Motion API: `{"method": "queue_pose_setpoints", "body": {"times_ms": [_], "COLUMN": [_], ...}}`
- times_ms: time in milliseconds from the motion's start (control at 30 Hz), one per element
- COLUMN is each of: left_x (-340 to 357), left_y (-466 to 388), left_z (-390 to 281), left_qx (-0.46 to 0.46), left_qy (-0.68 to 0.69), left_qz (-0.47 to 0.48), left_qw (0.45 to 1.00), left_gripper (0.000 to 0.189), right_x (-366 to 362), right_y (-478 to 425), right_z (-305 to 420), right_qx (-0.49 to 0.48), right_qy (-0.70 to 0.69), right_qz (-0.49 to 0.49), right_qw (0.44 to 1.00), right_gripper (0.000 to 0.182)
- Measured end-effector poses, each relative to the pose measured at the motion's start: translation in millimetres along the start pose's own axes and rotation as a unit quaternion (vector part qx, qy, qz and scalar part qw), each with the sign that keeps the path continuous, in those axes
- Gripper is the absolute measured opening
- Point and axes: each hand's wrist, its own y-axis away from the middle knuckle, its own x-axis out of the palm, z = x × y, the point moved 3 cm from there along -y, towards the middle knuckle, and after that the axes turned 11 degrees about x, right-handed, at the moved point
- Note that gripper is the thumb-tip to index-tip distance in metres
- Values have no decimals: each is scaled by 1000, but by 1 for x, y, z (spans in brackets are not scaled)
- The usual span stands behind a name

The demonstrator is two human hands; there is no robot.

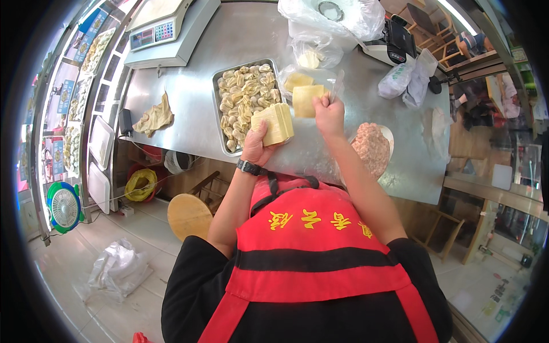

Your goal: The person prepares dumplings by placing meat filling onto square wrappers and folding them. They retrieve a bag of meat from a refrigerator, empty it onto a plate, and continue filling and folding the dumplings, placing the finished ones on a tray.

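A thick stack of square yellow dough wrappers point(272, 124) rests in my left hand point(258, 145), its thumb on the face of the stack. My left hand is just over the near right corner of a metal tray point(217, 115) filled with wrapped wontons point(246, 94). Between the fingers and thumb of my right hand point(330, 112) hangs a flat sheet of wrappers point(308, 101); whether it is one layer or several I cannot tell. Behind it, more wrappers point(298, 80) lie in a clear plastic bag point(330, 77). A mound of minced meat point(369, 150) sits in a pale bowl point(389, 137), partly hidden by my right forearm.
A weighing scale point(158, 34) stands at the far left of the steel table point(191, 111), with a crumpled cloth point(155, 118) nearer me. Plastic-covered containers point(334, 21) and a black-and-white machine point(396, 40) stand at the back. Filled plastic bags point(403, 81) lie right. A round stool point(190, 217) is below.
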Motion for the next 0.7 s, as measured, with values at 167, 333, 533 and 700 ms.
{"method": "queue_pose_setpoints", "body": {"times_ms": [167,333,533,700], "left_x": [-31,-45,-28,-37], "left_y": [17,29,36,32], "left_z": [3,23,29,94], "left_qx": [-46,-43,-123,-177], "left_qy": [116,244,-71,-278], "left_qz": [-17,-3,8,119], "left_qw": [992,969,990,937], "left_gripper": [46,36,38,36], "right_x": [14,-15,-38,-83], "right_y": [-50,-84,-73,-9], "right_z": [3,-43,-27,-10], "right_qx": [-112,15,-48,35], "right_qy": [313,364,420,7], "right_qz": [-71,-73,-95,-30], "right_qw": [940,928,901,999], "right_gripper": [7,16,12,29]}}
